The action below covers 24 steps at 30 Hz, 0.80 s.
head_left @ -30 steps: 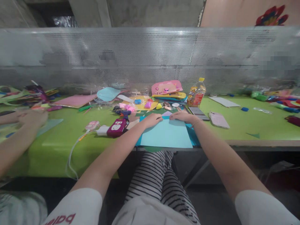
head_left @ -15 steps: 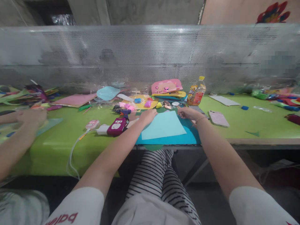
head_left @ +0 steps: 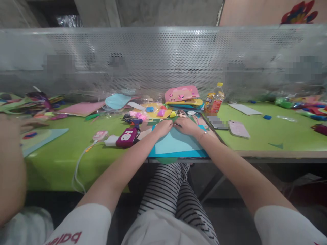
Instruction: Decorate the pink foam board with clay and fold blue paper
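Observation:
A light blue sheet of paper (head_left: pixel 176 143) lies on a darker blue sheet (head_left: pixel 163 154) at the table's front edge. My left hand (head_left: pixel 165 128) is closed, its bent fingers at the light blue sheet's far left edge. Close beside it, my right hand (head_left: pixel 186 125) is closed with fingers curled at the far edge of the same sheet. The fingertips nearly meet, and what lies under them is partly hidden. Dark blue shows along the front and beyond my right wrist.
Left of the papers are a purple device (head_left: pixel 127 137) with a white plug (head_left: pixel 111 142) and a glue gun (head_left: pixel 135 121). Behind stand a pink case (head_left: pixel 182 94) and a bottle (head_left: pixel 214 100). A phone (head_left: pixel 239 129) lies right. Another person's arm (head_left: pixel 11 166) is at far left.
My right hand has moved left from the darker sheet's far right to beside my left hand. The darker sheet's right side has shifted left. The other person's arm has moved closer.

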Tool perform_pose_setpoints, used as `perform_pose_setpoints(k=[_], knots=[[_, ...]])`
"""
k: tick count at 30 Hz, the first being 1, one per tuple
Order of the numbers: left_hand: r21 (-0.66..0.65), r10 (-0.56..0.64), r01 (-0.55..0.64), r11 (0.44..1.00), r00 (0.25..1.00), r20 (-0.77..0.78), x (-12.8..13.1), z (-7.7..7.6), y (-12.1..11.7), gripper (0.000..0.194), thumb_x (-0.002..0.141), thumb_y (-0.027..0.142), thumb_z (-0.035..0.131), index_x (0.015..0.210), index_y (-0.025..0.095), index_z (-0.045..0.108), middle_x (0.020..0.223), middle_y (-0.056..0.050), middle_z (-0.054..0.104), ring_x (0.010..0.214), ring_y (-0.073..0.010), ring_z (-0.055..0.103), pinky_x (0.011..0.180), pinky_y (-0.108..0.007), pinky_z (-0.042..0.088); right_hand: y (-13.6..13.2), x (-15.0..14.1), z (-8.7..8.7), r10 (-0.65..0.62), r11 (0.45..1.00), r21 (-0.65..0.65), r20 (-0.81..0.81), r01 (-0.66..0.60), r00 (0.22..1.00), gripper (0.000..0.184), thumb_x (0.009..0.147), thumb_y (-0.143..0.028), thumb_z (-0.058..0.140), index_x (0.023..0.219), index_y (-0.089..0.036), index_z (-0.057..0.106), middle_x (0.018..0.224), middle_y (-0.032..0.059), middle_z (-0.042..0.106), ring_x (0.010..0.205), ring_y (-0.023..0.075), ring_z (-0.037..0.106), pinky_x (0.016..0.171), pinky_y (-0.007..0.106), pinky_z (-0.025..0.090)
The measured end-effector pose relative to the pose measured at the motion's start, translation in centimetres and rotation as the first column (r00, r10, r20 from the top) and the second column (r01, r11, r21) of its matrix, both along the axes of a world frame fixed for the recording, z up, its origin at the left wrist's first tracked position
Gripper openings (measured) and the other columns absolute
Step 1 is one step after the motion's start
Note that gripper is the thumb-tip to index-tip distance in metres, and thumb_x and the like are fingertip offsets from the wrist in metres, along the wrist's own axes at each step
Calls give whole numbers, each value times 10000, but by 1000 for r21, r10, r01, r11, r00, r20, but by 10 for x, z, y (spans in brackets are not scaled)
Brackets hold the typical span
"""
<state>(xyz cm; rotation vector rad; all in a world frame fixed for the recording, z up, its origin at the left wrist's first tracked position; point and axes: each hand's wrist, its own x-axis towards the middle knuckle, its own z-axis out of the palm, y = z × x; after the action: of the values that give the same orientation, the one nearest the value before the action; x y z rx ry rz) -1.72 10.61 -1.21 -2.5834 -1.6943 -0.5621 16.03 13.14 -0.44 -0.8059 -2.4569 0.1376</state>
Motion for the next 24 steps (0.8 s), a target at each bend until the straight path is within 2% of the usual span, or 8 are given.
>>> perform_pose_setpoints(k=[4, 13, 24], knots=[[-11, -46, 47, 999, 999, 15, -2, -2, 2, 257, 914, 328, 536, 1080, 137, 581, 1070, -76, 599, 935, -190, 596, 816, -397, 507, 5, -2, -8, 64, 998, 19, 76, -66, 995, 187, 878, -206, 485, 841, -127, 650, 862, 116, 660, 824, 215, 585, 765, 301, 409], [-27, -92, 94, 995, 994, 67, -3, -2, 2, 240, 911, 328, 540, 1046, 137, 594, 1039, -68, 611, 917, -184, 601, 814, -391, 506, 14, 4, -9, 117, 993, 17, 82, -118, 990, 210, 868, -180, 473, 848, -155, 681, 868, 66, 684, 807, 174, 591, 751, 269, 421], [-47, -50, 56, 997, 992, 117, -4, 3, 2, 237, 910, 332, 542, 1029, 135, 600, 1030, -64, 613, 909, -183, 602, 810, -385, 507, 10, 14, 2, 10, 999, -54, 59, -7, 998, 221, 818, -164, 502, 836, -191, 720, 886, 56, 713, 837, 196, 626, 776, 287, 444]])
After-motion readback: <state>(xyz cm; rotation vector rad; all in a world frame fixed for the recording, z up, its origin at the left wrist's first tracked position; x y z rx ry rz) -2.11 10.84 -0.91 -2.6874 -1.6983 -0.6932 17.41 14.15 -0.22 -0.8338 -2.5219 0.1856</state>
